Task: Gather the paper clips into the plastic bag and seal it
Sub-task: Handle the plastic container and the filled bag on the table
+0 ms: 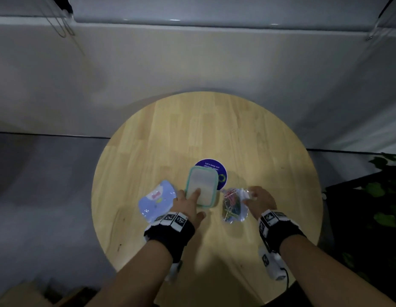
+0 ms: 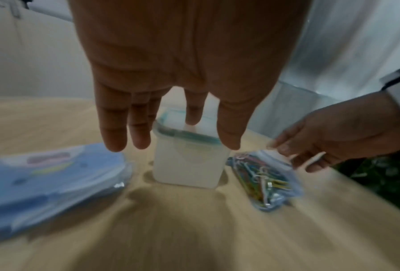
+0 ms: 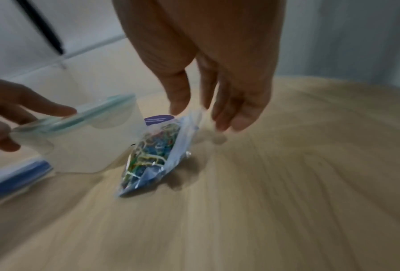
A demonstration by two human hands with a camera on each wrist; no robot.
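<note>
The plastic bag (image 1: 234, 206) of paper clips (image 3: 150, 154) lies on the table (image 1: 259, 140), long axis pointing away from the person, its far top edge pinched by the right hand (image 1: 260, 201), while the left hand (image 1: 188, 206) rests loose-fingered on the box (image 1: 202, 188)

My forearms are bare, no sleeves, and each wrist wears a wide black fabric wristband (image 1: 170, 233) topped with a row of white square tags printed with black-and-white marker patterns (image 1: 170, 218). Under each wrist hangs a small white camera unit (image 1: 272, 265), and a thin black cable (image 1: 287, 279) loops from the right one
</note>
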